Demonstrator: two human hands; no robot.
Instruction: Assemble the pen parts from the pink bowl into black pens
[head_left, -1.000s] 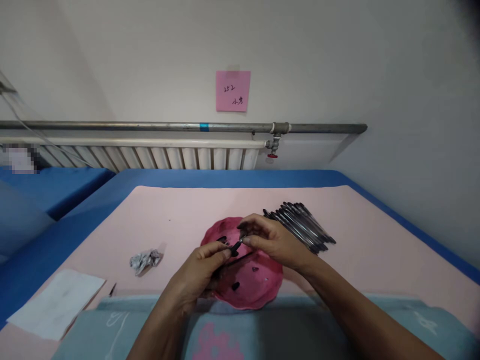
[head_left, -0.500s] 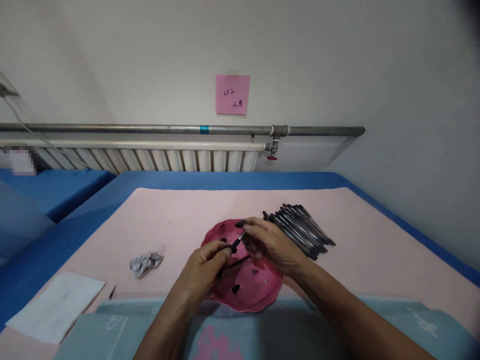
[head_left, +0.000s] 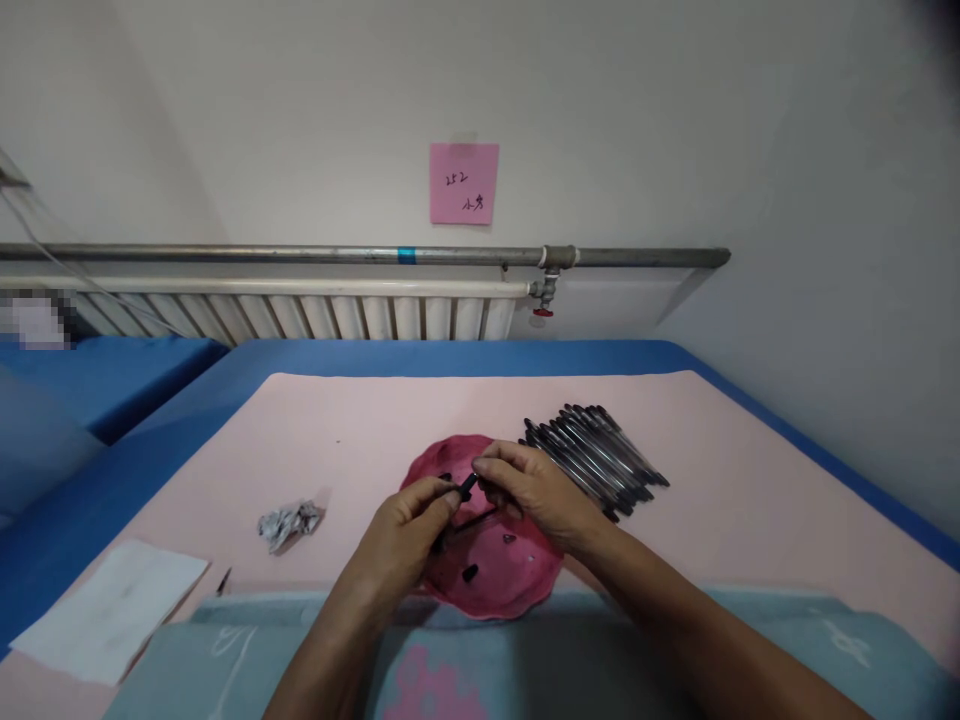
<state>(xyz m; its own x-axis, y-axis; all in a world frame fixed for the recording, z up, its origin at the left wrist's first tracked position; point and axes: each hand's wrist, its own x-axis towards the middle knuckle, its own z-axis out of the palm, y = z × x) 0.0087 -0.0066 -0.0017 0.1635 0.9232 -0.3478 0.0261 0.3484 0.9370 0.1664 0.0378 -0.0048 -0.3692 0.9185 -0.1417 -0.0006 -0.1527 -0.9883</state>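
Note:
Over the pink dish (head_left: 517,590) my hands meet at a black pen (head_left: 468,485). My left hand (head_left: 409,525) is closed round it, thumb and forefinger pinching its dark grip. The fingers of my right hand (head_left: 529,485) close on the pen's upper end and hide the tip. A thin dark rod (head_left: 476,521) slants between the two hands below the pen; whether it is a separate part, I cannot tell. In the dish lie a short black piece (head_left: 470,573), a small dark bit (head_left: 509,538) and another black piece (head_left: 445,478) partly behind my left fingers.
Several clear pens with black caps (head_left: 592,455) lie in a row right of the dish. Left are a crumpled grey wad (head_left: 289,524), a white sheet (head_left: 112,610) and a small dark object (head_left: 224,580). A blue-green cloth (head_left: 630,650) covers the near edge of the pink tabletop (head_left: 360,420).
My right fingers have come down over the pen's tip, which showed before. The dark piece at my right fingertips is no longer visible. My left hand keeps its hold.

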